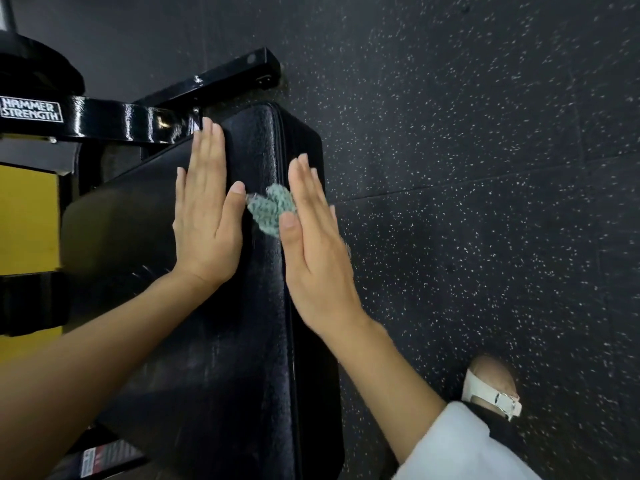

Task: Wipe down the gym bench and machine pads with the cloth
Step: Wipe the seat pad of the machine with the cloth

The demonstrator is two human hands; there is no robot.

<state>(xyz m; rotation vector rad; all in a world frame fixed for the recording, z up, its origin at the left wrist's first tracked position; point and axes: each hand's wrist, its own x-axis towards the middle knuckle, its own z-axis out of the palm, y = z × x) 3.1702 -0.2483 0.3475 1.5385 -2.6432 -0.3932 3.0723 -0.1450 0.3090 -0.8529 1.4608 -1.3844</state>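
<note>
Pressing with straight, close-set fingers (304, 178) of the right hand (315, 251) on the teal cloth (272, 209), at the bench pad's (221, 358) right edge. Bracing with the left hand (204, 216), flat on top, fingers together. Probably best: cover the cloth fully, then sweep along the seam in long, overlapping strokes.

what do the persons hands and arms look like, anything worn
The left hand and right hand are bare: no gloves, rings, watch or bracelet; nails short. The left forearm is uncovered to the frame edge. White fabric overlaps the right arm near the elbow, perhaps a sleeve.
</note>
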